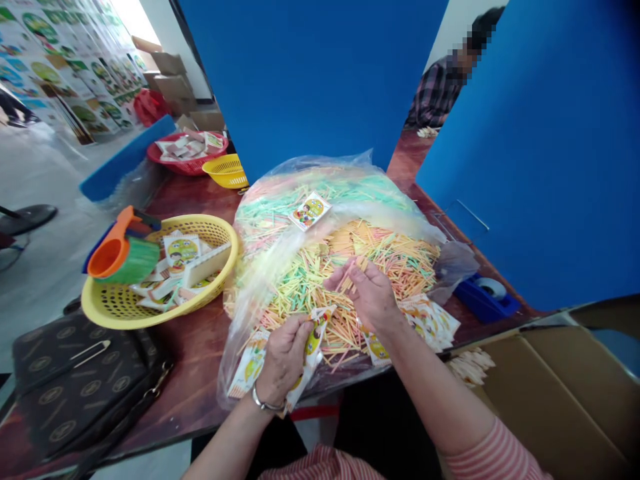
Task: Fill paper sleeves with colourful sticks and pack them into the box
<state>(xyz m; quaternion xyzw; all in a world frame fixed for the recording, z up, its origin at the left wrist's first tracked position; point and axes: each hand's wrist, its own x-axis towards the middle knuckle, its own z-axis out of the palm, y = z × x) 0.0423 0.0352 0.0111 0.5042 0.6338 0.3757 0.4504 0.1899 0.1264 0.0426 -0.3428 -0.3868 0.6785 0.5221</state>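
My left hand (pixel 283 360) is clenched around a printed packet (pixel 314 340), with the top of it poking up past my grip. My right hand (pixel 365 297) sits just above the sticks (pixel 320 287), pinched on what looks like a few of them, though they are too small for me to be sure. The sticks lie in a loose heap inside a clear plastic bag (pixel 300 170) on the surface (pixel 193 407), at 12 o'clock from my hands and spreading right beneath my right hand. I'd judge them almost weightless: thin, fairly stiff, probably easy to snap, and slick enough to slide off one another, so a small pinch around their middles seems safest. The packet looks soft and flimsy, best held by its edge. A yellow basket (pixel 213 230) holding more packets (pixel 181 253) sits at 10 o'clock, and a tape dispenser (pixel 487 299) at 2 o'clock.
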